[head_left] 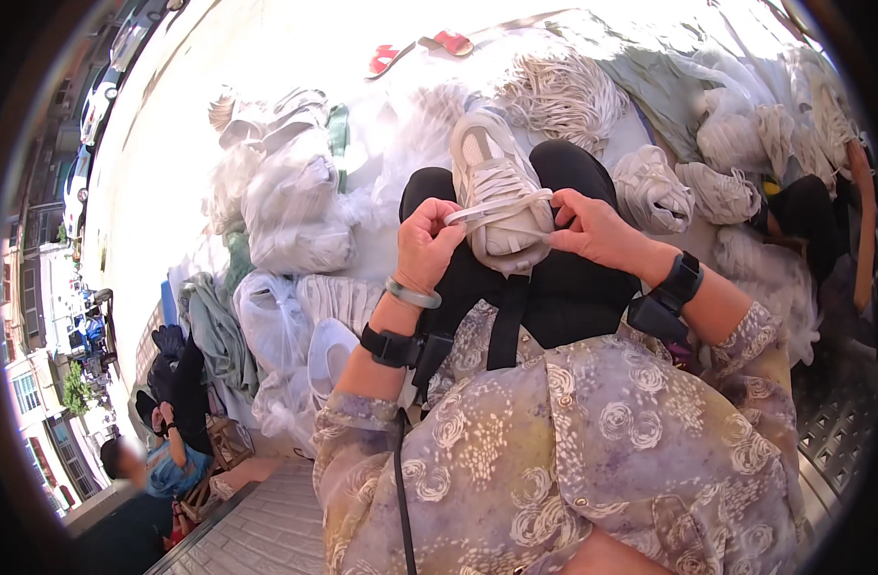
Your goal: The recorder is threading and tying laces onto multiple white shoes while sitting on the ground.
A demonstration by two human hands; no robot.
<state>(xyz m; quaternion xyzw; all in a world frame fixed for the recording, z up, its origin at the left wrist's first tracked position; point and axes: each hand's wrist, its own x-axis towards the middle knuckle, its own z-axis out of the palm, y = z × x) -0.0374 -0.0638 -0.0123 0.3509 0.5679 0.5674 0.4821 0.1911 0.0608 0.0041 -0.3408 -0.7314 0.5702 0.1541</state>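
Note:
A pale beige-white sneaker (pixel 496 158) rests between my knees, its laced front turned toward me. Loops of its white shoelace (pixel 501 206) stretch across the front of the shoe. At the left, my left hand (pixel 427 245) pinches one part of the lace between thumb and fingers. My right hand (pixel 592 232) grips the lace on the other side, fingertips close to the shoe's edge. Both hands are closed, and the lace runs taut between them.
A pile of loose laces (pixel 565 96) lies beyond my knees. More sneakers (pixel 654 189) sit at the right. Plastic-wrapped bundles (pixel 300 211) are stacked at the left. Red sandals (pixel 448 43) lie on the far ground. Another person (pixel 175 465) sits at the lower left.

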